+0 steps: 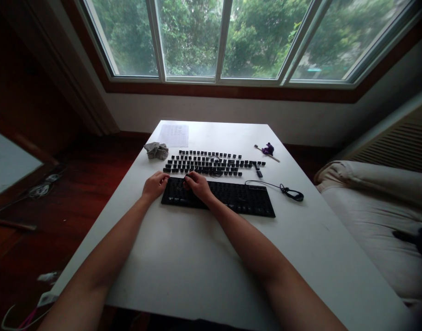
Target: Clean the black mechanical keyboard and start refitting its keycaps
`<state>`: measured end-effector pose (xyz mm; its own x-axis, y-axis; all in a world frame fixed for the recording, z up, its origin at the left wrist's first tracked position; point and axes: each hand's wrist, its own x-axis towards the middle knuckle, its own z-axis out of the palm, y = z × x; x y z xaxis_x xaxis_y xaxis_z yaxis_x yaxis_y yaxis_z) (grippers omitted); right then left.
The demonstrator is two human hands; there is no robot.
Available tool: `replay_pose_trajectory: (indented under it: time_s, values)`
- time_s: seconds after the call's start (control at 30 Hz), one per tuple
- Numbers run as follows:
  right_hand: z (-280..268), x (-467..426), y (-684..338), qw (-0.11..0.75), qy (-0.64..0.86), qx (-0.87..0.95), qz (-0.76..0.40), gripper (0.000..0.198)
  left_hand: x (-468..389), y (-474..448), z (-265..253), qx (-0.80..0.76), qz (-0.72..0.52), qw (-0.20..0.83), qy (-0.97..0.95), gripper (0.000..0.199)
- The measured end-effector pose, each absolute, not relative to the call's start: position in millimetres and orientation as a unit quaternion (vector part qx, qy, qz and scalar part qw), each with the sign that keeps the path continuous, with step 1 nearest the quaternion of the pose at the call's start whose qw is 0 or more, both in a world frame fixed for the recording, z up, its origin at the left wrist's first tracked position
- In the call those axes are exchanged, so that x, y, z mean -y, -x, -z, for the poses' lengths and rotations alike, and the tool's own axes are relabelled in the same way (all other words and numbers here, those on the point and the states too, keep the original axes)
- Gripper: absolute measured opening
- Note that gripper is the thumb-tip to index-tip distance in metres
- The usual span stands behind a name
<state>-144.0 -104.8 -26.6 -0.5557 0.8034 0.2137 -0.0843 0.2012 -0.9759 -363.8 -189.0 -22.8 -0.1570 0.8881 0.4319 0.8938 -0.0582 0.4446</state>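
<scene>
A black keyboard (242, 197) lies slightly askew on the white table, and many of its key positions appear bare of caps. My left hand (156, 185) is closed at the keyboard's upper left corner, fingers curled against its edge. Over the left part of the keyboard, my right hand (198, 185) is in a pinch, with something small and dark at its fingertips that I cannot make out. Just beyond the keyboard, loose black keycaps (211, 169) stand in several rows. The keyboard's cable (292, 194) is bundled to the right.
A crumpled grey cloth (156, 151) sits left of the keycaps. Behind it is a printed sheet of paper (174, 135). At the far right of the white table (197, 262) lie a toothbrush (273, 158) and a purple cloth (268, 148). A sofa (362, 220) stands to the right.
</scene>
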Motion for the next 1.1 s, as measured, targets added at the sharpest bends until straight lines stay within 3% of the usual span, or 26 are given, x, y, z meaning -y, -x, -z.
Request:
replay_pose_trajectory:
  time_s: [0.5, 0.7, 1.1]
  values:
    - [20, 116, 137, 0.378, 0.244, 0.701, -0.554, 0.017, 193, 362, 26, 0.645, 0.332, -0.111, 0.679, 0.028]
    - [8, 140, 144, 0.328, 0.198, 0.743, -0.549, 0.022, 194, 367, 25, 0.64, 0.302, -0.116, 0.697, 0.038]
    - [-12, 141, 152, 0.239, 0.151, 0.859, -0.427, 0.008, 191, 368, 27, 0.646, 0.295, -0.118, 0.694, 0.039]
